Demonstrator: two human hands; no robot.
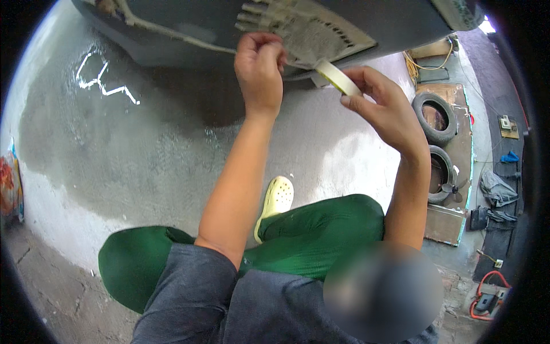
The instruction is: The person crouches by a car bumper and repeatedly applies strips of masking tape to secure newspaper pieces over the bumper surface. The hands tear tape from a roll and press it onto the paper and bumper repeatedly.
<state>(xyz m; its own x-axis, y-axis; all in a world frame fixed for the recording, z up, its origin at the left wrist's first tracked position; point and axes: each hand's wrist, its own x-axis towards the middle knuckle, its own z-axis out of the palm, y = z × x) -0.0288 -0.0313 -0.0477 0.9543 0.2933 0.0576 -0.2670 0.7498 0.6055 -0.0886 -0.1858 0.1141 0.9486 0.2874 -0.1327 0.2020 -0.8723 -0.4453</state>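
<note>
A roll of pale yellow masking tape (339,79) is held on edge between the thumb and fingers of my right hand (387,106). To its left, my left hand (260,74) is closed in a pinch at the lower edge of a dark car body panel (412,26). A short, thin strip seems to run from the roll towards the left fingers, though those fingertips are partly hidden. Just beyond both hands, a printed paper sheet (321,34) lies on the panel. Along the panel left of my hand runs a narrow pale strip (183,38).
Two tires (435,119) rest on a board (441,225) at the right, with a small fan blade (454,188) beside them. Yellow hose (411,67) is coiled behind. Wet concrete floor (154,149) spreads left, and a colourful bag (10,186) stands at the far left.
</note>
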